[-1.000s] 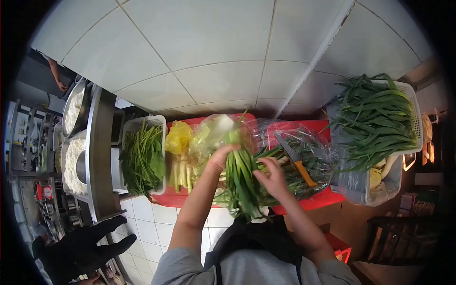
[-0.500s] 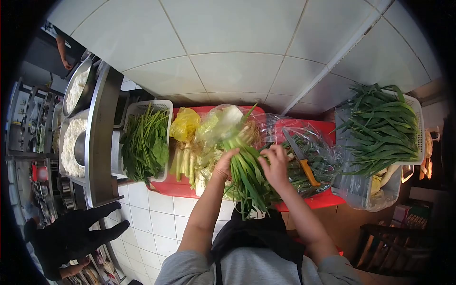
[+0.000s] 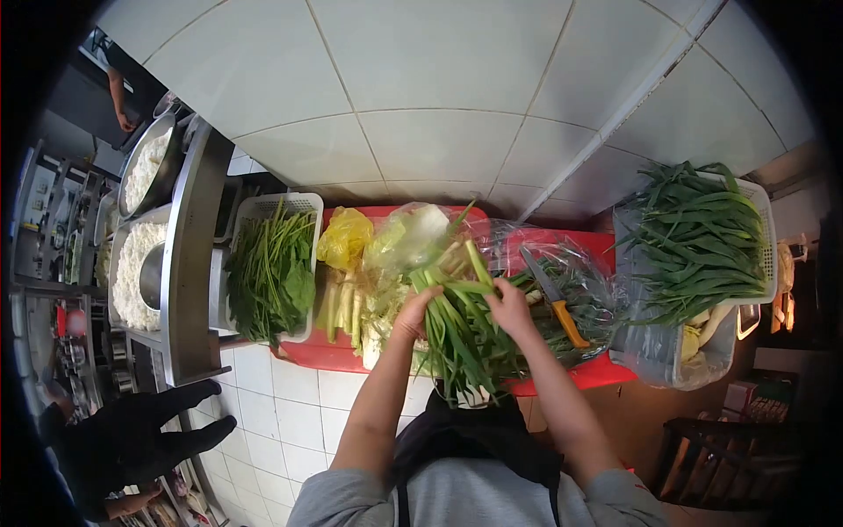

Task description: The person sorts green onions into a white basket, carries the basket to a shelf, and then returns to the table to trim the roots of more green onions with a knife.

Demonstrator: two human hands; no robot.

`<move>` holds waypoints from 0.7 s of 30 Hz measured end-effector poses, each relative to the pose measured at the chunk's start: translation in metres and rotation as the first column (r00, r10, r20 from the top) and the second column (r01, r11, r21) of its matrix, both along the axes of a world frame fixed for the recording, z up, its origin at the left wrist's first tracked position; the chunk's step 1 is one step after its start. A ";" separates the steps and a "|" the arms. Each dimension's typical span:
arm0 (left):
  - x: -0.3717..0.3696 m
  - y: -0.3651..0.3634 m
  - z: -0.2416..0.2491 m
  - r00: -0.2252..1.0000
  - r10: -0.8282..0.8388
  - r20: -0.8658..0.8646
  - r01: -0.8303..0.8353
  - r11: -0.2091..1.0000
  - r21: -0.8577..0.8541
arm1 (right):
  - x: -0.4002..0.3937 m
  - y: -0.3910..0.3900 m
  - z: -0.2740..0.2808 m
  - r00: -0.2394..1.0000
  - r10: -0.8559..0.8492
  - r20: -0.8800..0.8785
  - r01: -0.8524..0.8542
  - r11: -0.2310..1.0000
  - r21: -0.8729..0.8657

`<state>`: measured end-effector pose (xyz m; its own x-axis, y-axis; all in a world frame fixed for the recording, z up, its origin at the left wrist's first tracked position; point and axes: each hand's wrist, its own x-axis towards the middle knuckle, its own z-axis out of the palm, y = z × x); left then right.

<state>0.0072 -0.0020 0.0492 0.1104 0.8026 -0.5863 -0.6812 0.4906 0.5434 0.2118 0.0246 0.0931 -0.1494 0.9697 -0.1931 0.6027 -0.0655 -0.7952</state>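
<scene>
A bunch of long green stalks (image 3: 457,338) hangs between my two hands, leafy ends toward my apron. My left hand (image 3: 414,312) is closed round the left side of the bunch. With closed fingers my right hand (image 3: 511,307) grips a pale-based stalk (image 3: 479,265) at the bunch's right side. Under and behind lie cabbage in a clear bag (image 3: 426,224), a yellow plastic bag (image 3: 344,237) and pale stalks (image 3: 344,312) on a red surface (image 3: 316,354). A knife with an orange handle (image 3: 571,323) rests on plastic-wrapped greens (image 3: 601,294), right of my right hand.
White baskets of greens stand at left (image 3: 318,211) and right (image 3: 766,206). Below the right one is a plastic-lined bin (image 3: 711,373). Metal bowls of white food (image 3: 145,176) sit far left. A person in black (image 3: 114,439) is lower left; another person's arm (image 3: 117,97) shows upper left.
My right hand, open beside the bunch before, has closed on a stalk, which now stands apart with its pale end up. The bunch has spread out wider.
</scene>
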 end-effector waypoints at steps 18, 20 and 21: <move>0.064 0.082 0.099 0.801 -0.223 -0.556 0.534 0.687 0.494 | 0.022 0.038 0.100 0.746 -0.149 -0.649 -0.216 0.868 -0.447; 0.061 0.081 0.113 0.757 -0.120 -0.643 0.566 0.612 0.552 | 0.018 0.031 0.125 0.794 -0.102 -0.599 -0.258 0.836 -0.485; 0.055 0.082 0.114 0.722 -0.117 -0.682 0.611 0.571 0.549 | 0.015 0.029 0.132 0.856 -0.090 -0.509 -0.173 0.878 -0.446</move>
<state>0.0622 0.0799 0.1629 0.3790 0.9218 0.0817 -0.0154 -0.0820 0.9965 0.2269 0.0536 0.2256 -0.3896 0.7743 -0.4987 0.1405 -0.4852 -0.8630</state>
